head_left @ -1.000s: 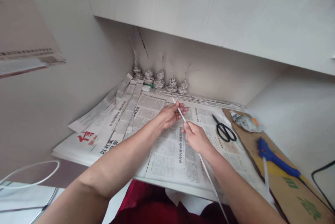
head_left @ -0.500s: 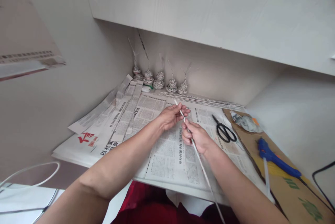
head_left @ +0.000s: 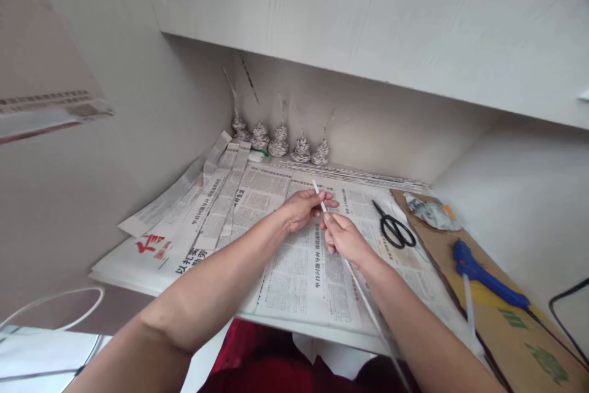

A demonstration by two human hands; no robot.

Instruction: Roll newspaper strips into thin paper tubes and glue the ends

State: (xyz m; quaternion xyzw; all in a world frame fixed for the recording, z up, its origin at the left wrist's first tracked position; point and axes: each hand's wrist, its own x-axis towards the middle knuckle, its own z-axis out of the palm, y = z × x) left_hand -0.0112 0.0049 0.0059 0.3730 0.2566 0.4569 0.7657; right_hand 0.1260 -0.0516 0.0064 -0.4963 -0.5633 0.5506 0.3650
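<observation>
A long thin rolled paper tube slants from above my fingers down past the table's front edge. My left hand pinches it near its upper end between thumb and fingers, with the other fingers partly extended. Just below, my right hand is closed around the same tube. Both hands are over the newspaper that covers the table. The tube's lower end is blurred and runs out of view.
Several woven paper pieces stand along the back wall beside thin paper rods. Newspaper strips lie left. On the right are black scissors, a blue glue gun and a crumpled plastic bag on cardboard. A cabinet overhangs.
The tube's upper end has shifted slightly right and down, and its lower part has swung a little right. Both hands keep their hold on it, the right turned slightly.
</observation>
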